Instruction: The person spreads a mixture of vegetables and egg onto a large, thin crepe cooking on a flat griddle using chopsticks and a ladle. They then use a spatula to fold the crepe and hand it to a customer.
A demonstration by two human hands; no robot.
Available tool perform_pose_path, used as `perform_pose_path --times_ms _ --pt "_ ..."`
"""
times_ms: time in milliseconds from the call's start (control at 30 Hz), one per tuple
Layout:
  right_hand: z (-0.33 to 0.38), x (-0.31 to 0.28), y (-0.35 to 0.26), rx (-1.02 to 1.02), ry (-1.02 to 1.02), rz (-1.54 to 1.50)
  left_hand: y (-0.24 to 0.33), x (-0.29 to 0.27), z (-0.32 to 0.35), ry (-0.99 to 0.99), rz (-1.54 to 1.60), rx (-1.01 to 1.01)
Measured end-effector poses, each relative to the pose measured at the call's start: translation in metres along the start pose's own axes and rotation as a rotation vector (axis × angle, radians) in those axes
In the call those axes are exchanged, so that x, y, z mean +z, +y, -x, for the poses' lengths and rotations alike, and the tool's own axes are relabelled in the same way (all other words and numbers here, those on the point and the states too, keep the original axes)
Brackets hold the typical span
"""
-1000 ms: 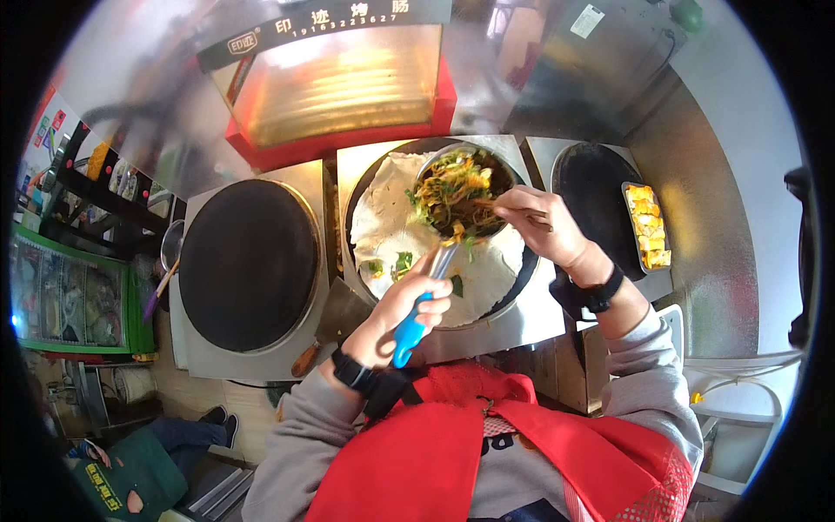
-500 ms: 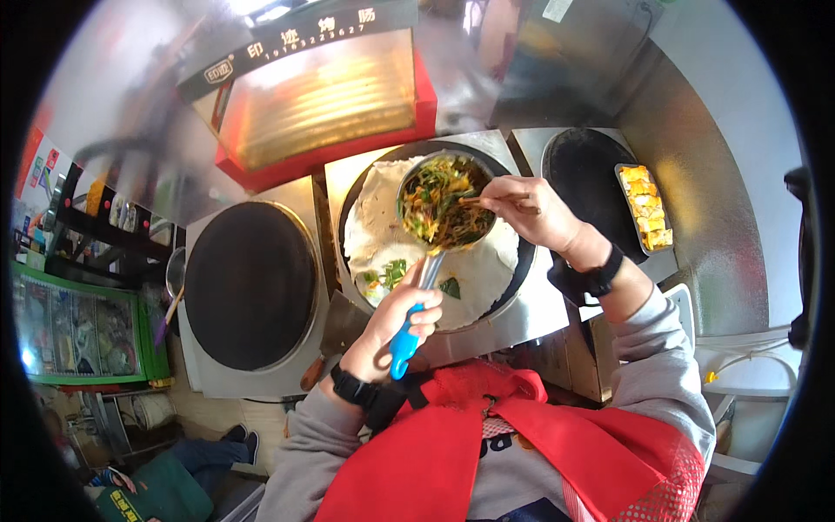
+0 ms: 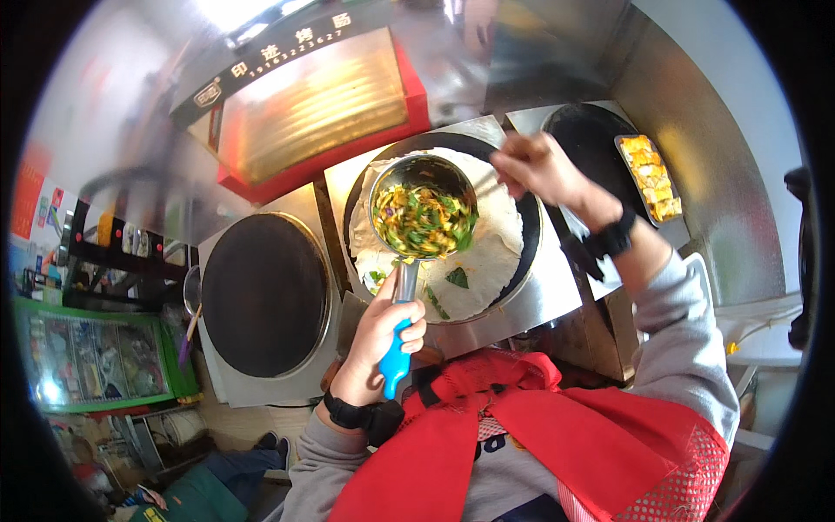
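My left hand (image 3: 388,329) is wrapped round the blue handle of a small metal saucepan (image 3: 432,169). Inside the pan is a mix of chopped green vegetables and yellow bits (image 3: 424,219). It hangs above a thin pale flatbread (image 3: 491,252), which lies on the middle round griddle (image 3: 532,228). On the bread, in front of the pan, lie a green leaf (image 3: 457,277) and a few scraps. Raised beyond the pan's right side, my right hand (image 3: 539,167) is closed and blurred by motion; the chopsticks in it hardly show.
Another dark round griddle (image 3: 265,296) stands at the left, with a strainer (image 3: 192,291) beside it. On the right griddle (image 3: 591,139) rests a tray of yellow rolled food (image 3: 648,178). A red-framed glass warmer (image 3: 313,104) stands behind. A person's leg (image 3: 252,470) shows low at left.
My right hand has lifted away from the pan, up and to the right. The pan has shifted slightly left, and the food in it has moved toward the handle side.
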State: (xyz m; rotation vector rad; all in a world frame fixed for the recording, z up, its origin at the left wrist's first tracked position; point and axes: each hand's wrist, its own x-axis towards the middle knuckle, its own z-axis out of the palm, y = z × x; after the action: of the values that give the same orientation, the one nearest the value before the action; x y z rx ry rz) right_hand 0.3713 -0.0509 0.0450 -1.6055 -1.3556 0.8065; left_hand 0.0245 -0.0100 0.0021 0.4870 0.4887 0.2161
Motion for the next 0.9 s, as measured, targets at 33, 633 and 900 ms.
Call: perform_pose_path --times_ms 33,633,900 --pt "0.017 0.007 0.015 0.055 0.032 -0.053 -0.002 -0.001 -0.001 -0.014 -0.024 -0.012" --pt "0.06 0.11 0.016 -0.042 0.408 -0.592 -0.016 0.033 -0.026 0.025 -0.014 -0.022" --pt "0.054 0.084 -0.015 -0.156 0.052 -0.19 0.002 0.039 0.003 0.112 -0.022 -0.045"
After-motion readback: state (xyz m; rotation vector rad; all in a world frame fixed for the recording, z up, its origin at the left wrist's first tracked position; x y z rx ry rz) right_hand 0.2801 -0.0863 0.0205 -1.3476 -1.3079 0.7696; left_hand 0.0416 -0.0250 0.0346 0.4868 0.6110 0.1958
